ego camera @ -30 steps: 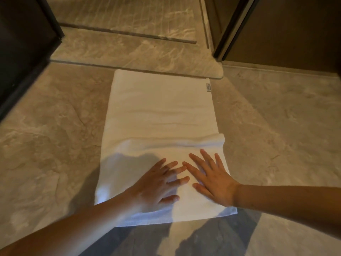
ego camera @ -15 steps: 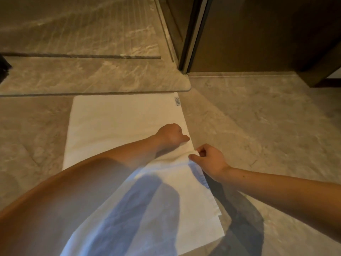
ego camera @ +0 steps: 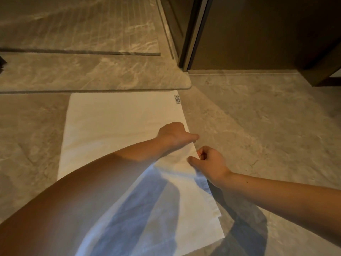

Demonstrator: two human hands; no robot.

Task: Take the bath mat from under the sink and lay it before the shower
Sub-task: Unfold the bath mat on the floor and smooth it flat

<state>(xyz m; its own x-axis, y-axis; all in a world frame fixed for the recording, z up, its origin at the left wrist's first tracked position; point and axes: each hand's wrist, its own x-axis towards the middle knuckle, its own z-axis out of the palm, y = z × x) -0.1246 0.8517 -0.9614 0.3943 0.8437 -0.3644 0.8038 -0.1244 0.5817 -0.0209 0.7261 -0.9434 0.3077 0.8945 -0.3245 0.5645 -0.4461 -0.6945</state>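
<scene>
Two hands of ours work at the right edge of the white bath mat point(ego camera: 118, 126), which lies spread on the marbled floor point(ego camera: 267, 130); its far edge runs along the low step point(ego camera: 92, 74) of the shower, touching it or just short of it, we cannot tell which; beyond the step the shower floor point(ego camera: 73, 24) shows thin parallel grooves; a small label point(ego camera: 178, 99) sits at the far right corner of the bath mat; our left hand point(ego camera: 173, 134) reaches across from the near left, the forearm passing over the near half of the bath mat, and rests on the right edge with fingers curled under and thumb stretched out past the edge; whether any cloth is caught inside that curled hand we cannot tell; our right hand point(ego camera: 210, 163) comes in from the right, just nearer to us than the left and close beside it without touching; it pinches the edge of the bath mat, thumb on top and curled fingers on the outer side, and the cloth rises a little there and wrinkles between the two hands; bluish shadow from our arms covers the near half of the bath mat, whose near right edge looks wavy; at the upper right a dark door frame point(ego camera: 191, 34) stands beside the end of the step, with a dark brown wall panel point(ego camera: 258, 30) to its right
</scene>
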